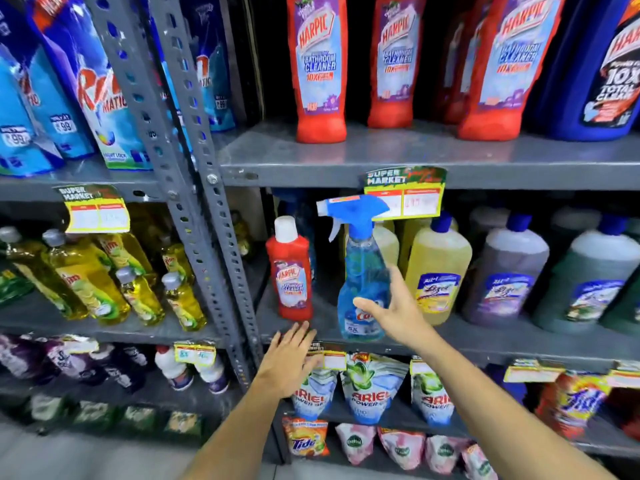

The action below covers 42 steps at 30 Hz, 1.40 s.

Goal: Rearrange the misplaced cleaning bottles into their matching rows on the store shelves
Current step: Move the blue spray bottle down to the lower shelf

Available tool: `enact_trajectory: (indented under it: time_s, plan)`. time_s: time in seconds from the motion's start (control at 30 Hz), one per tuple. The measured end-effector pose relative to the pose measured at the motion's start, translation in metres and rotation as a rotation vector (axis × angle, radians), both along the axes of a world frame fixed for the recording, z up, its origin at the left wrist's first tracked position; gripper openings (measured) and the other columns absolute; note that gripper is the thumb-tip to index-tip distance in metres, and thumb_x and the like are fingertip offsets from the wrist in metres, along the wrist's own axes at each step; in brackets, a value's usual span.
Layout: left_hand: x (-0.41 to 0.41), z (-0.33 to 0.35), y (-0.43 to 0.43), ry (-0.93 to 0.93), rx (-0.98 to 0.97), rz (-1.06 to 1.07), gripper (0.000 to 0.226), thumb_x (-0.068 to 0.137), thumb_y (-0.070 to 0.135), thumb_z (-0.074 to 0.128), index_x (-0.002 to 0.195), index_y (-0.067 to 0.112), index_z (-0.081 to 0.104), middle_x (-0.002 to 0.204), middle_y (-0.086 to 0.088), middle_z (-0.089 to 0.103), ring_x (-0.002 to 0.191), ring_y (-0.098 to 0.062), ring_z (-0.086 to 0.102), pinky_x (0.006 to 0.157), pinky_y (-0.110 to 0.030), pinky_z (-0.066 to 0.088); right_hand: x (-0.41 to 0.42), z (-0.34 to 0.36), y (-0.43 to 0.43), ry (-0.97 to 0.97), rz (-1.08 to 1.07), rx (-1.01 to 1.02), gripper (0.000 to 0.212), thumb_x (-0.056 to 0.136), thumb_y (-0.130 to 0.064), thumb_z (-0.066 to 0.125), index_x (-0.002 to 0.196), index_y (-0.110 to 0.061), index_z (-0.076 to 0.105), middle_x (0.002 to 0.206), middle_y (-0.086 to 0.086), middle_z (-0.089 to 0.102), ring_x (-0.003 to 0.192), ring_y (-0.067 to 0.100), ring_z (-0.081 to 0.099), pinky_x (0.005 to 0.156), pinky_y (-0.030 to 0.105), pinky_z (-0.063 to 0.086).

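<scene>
At the shelf edge (502, 348), the right hand (398, 313) grips the blue spray bottle (363, 265), the left hand (287, 362) open just below.

"HARPIC BATHROOM CLEANER 10X" is printed on the tall red bottles (320, 67) on the top shelf, and "10X TOTAL CLEAN" is seen on the blue bottle (602, 64) at far right. "MATIC" and "99" are shown on the blue pouches (100, 88) at upper left. "SUPER MARKET" is printed on the yellow shelf tags (405, 192). "HARPIC BATHROOM CLEANER" is repeated on the small red bottle (290, 271). "ARIEL POWER" is read on the lower pouches (369, 389) and "Tide" on the orange pack (304, 441); only "Co" is made out on the spray bottle (363, 271)
</scene>
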<state>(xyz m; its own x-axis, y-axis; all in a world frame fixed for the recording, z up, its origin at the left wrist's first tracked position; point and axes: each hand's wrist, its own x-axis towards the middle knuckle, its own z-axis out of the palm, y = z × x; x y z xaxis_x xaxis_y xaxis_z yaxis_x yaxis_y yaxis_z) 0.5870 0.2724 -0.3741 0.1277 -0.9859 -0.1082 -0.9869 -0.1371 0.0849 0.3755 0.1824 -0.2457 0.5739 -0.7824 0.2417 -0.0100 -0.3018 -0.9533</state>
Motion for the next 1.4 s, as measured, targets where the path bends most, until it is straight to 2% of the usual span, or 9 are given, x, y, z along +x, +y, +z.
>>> enact_trajectory:
  time_s: [0.1, 0.23, 0.47, 0.73, 1.0, 1.1, 1.27, 1.33, 1.4]
  plan:
    - [0.002, -0.012, 0.001, 0.01, 0.0, 0.003, 0.073, 0.094, 0.064, 0.007, 0.154, 0.023, 0.006, 0.162, 0.003, -0.005, 0.146, -0.013, -0.01, 0.116, -0.04, -0.006, 0.014, -0.029, -0.015, 0.057, -0.128, 0.014, 0.053, 0.086, -0.001, 0.068, 0.125, -0.018, 0.037, 0.121, 0.001, 0.059, 0.114, 0.014, 0.06, 0.103, 0.033, 0.047]
    - [0.003, -0.017, 0.002, 0.025, -0.04, -0.012, 0.102, 0.07, 0.076, -0.023, 0.154, 0.024, 0.003, 0.161, 0.005, -0.008, 0.146, -0.013, -0.012, 0.116, -0.04, -0.009, 0.027, -0.051, -0.028, 0.075, -0.216, 0.028, 0.057, 0.085, -0.006, 0.07, 0.13, -0.016, 0.037, 0.131, 0.01, 0.056, 0.122, 0.021, 0.057, 0.1, 0.029, 0.046]
    - [0.003, -0.022, 0.003, 0.01, -0.068, -0.005, 0.075, 0.091, 0.065, 0.009, 0.154, 0.024, 0.002, 0.161, 0.004, -0.007, 0.147, -0.014, -0.01, 0.116, -0.041, -0.008, 0.033, -0.061, -0.034, 0.09, -0.211, 0.038, 0.049, 0.087, -0.008, 0.069, 0.119, -0.023, 0.034, 0.129, 0.008, 0.057, 0.119, 0.019, 0.059, 0.095, 0.027, 0.048]
    - [0.001, -0.025, 0.005, 0.002, -0.098, -0.005, 0.074, 0.092, 0.064, 0.008, 0.154, 0.023, 0.001, 0.16, 0.004, -0.009, 0.147, -0.015, -0.011, 0.114, -0.039, -0.013, 0.031, -0.061, -0.034, 0.163, -0.201, -0.021, 0.048, 0.088, -0.016, 0.068, 0.12, -0.023, 0.033, 0.129, 0.004, 0.055, 0.123, 0.017, 0.056, 0.099, 0.031, 0.05]
    - [0.003, -0.028, 0.004, 0.005, -0.135, -0.032, 0.084, 0.086, 0.07, -0.004, 0.154, 0.021, 0.001, 0.161, 0.001, -0.006, 0.147, -0.016, -0.011, 0.113, -0.039, -0.014, 0.026, -0.054, -0.026, 0.547, -0.498, -0.281, 0.081, 0.076, -0.058, 0.069, 0.132, -0.01, 0.036, 0.123, 0.008, 0.043, 0.117, 0.026, 0.047, 0.094, 0.05, 0.048]
    - [0.003, -0.03, 0.004, -0.005, -0.155, -0.044, 0.087, 0.085, 0.072, -0.01, 0.153, 0.02, 0.002, 0.16, -0.001, -0.006, 0.147, -0.019, -0.009, 0.113, -0.04, -0.014, 0.026, -0.042, -0.005, 0.277, -0.659, -0.502, 0.057, 0.084, -0.046, 0.066, 0.123, -0.009, 0.049, 0.117, 0.01, 0.052, 0.11, 0.025, 0.048, 0.091, 0.042, 0.046]
    - [0.005, -0.034, 0.006, 0.035, -0.173, -0.042, 0.073, 0.098, 0.064, 0.013, 0.151, 0.016, 0.024, 0.158, -0.005, 0.021, 0.146, -0.025, 0.017, 0.116, -0.043, 0.0, 0.057, -0.019, 0.018, 0.102, -0.296, -0.649, 0.013, 0.091, -0.017, 0.058, 0.102, -0.011, 0.059, 0.1, 0.001, 0.056, 0.087, 0.011, 0.055, 0.075, 0.03, 0.049]
    - [0.004, -0.034, 0.006, 0.005, -0.169, -0.028, 0.077, 0.096, 0.065, 0.005, 0.151, 0.016, 0.026, 0.158, -0.004, 0.022, 0.146, -0.024, 0.018, 0.118, -0.047, 0.005, 0.077, -0.016, 0.019, 0.135, -0.253, -0.589, 0.015, 0.089, -0.015, 0.059, 0.104, -0.011, 0.058, 0.098, -0.003, 0.052, 0.081, 0.007, 0.051, 0.07, 0.026, 0.045]
    - [0.004, -0.034, 0.006, -0.013, -0.158, -0.024, 0.082, 0.093, 0.066, -0.003, 0.152, 0.016, 0.022, 0.159, -0.003, 0.019, 0.147, -0.023, 0.013, 0.116, -0.049, 0.005, 0.097, -0.016, 0.017, 0.183, -0.259, -0.464, 0.037, 0.086, -0.017, 0.062, 0.121, -0.011, 0.051, 0.112, 0.001, 0.049, 0.096, 0.012, 0.052, 0.08, 0.027, 0.047]
